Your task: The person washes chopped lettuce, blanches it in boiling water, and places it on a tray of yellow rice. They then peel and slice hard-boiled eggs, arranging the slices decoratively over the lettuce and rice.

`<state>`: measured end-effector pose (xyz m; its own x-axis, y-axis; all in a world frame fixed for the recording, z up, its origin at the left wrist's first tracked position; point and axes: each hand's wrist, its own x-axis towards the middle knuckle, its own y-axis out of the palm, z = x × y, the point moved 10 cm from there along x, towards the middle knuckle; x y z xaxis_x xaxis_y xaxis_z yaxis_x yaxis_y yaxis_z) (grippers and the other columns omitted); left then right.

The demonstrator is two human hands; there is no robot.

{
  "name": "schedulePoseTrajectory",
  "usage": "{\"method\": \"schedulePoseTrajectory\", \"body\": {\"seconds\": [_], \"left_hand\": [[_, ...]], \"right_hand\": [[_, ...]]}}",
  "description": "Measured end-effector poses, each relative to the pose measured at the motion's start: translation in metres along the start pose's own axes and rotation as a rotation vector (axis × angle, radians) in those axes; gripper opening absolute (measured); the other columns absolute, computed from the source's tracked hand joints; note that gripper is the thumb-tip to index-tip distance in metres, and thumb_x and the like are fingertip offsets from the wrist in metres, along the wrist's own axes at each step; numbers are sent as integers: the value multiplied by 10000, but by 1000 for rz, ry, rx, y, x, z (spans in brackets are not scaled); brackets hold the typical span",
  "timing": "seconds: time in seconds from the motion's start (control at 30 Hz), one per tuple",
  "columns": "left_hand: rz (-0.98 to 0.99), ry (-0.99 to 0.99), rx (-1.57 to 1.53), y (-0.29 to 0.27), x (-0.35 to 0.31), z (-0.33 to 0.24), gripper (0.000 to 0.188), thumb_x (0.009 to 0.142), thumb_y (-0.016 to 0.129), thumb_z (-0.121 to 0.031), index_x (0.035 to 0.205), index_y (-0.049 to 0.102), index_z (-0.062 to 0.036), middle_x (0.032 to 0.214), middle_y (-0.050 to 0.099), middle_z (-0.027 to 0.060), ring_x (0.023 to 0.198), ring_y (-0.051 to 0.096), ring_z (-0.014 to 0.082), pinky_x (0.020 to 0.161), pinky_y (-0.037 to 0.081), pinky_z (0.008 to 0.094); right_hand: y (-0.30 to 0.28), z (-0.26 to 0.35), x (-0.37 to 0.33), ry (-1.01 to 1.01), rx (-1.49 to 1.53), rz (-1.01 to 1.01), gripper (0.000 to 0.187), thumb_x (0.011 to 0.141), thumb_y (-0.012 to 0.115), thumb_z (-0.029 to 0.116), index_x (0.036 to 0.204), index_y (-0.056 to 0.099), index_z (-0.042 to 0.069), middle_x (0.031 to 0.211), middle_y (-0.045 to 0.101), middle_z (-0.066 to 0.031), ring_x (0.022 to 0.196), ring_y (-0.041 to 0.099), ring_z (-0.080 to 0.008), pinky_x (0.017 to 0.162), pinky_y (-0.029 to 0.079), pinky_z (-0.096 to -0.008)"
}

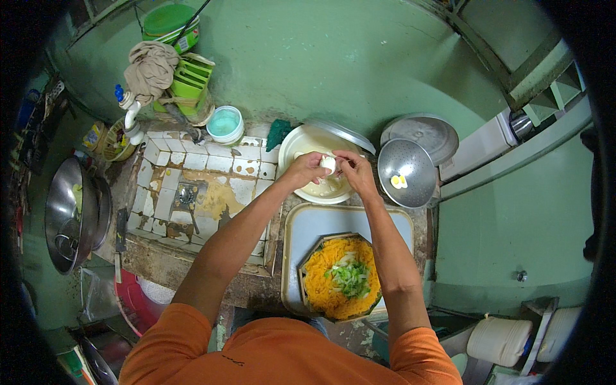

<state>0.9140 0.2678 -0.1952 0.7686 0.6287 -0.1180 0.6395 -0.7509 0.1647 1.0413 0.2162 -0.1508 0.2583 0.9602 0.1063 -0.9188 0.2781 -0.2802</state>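
Note:
Over a white basin (287, 158) at the back, my left hand (304, 171) grips a peeled boiled egg (328, 163) between thumb and fingers. My right hand (357, 172) is closed in a pinch at the egg's right side; whether it holds something thin is too small to tell. Pale liquid lies in the basin below both hands. To the right, a metal colander (417, 162) holds egg halves (398, 182) with yellow yolks showing. Nearer me, a light tray (296, 226) carries an eight-sided dish of orange shredded food (319, 274) topped with chopped green onion (350, 280).
A tiled sink (244, 190) lies left of the basin, with a knife (120, 234) on its left ledge. A metal wok (59, 212) stands farther left. Behind are a small white tub (224, 124), a green scrubbing cloth (278, 133) and round metal lids (423, 131) leaning on the wall.

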Motion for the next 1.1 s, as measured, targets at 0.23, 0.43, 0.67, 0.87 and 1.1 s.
{"method": "schedulePoseTrajectory", "body": {"seconds": [0.23, 0.43, 0.67, 0.87, 1.1], "left_hand": [[5, 5, 152, -1, 1, -4, 434, 844, 740, -203, 1198, 584, -7, 938, 661, 24, 781, 599, 96, 645, 473, 234], [2, -13, 16, -3, 0, 0, 410, 847, 741, -213, 1175, 596, -13, 918, 662, 24, 766, 600, 92, 669, 493, 242], [-19, -80, -56, -4, 0, 6, 388, 865, 727, -216, 1166, 593, -11, 945, 664, 44, 791, 620, 111, 719, 526, 249], [-30, -53, -116, -4, -2, 8, 473, 891, 695, -206, 1284, 509, -20, 1013, 645, 65, 853, 630, 134, 751, 543, 270], [-21, -21, -76, -1, -2, 4, 519, 888, 701, -215, 1325, 488, -34, 1057, 638, 68, 860, 631, 139, 789, 535, 279]], "right_hand": [[4, 8, 1, -78, -88, 25, 233, 906, 633, 175, 1066, 698, 19, 836, 678, -84, 703, 627, -116, 630, 509, -261], [8, -1, 1, 35, 63, 35, 230, 895, 648, 173, 1035, 688, -5, 809, 676, -66, 688, 615, -106, 635, 499, -250], [9, -2, 1, 59, 140, 28, 210, 858, 647, 116, 1025, 687, -4, 764, 663, -40, 670, 619, -99, 629, 497, -238], [3, -13, 3, 95, 26, -24, 224, 834, 607, 73, 1029, 684, -6, 787, 666, -53, 677, 622, -109, 640, 506, -242], [12, -12, 0, 96, 119, 14, 245, 836, 591, 72, 1054, 683, 8, 813, 667, -57, 681, 619, -116, 640, 503, -245]]}}
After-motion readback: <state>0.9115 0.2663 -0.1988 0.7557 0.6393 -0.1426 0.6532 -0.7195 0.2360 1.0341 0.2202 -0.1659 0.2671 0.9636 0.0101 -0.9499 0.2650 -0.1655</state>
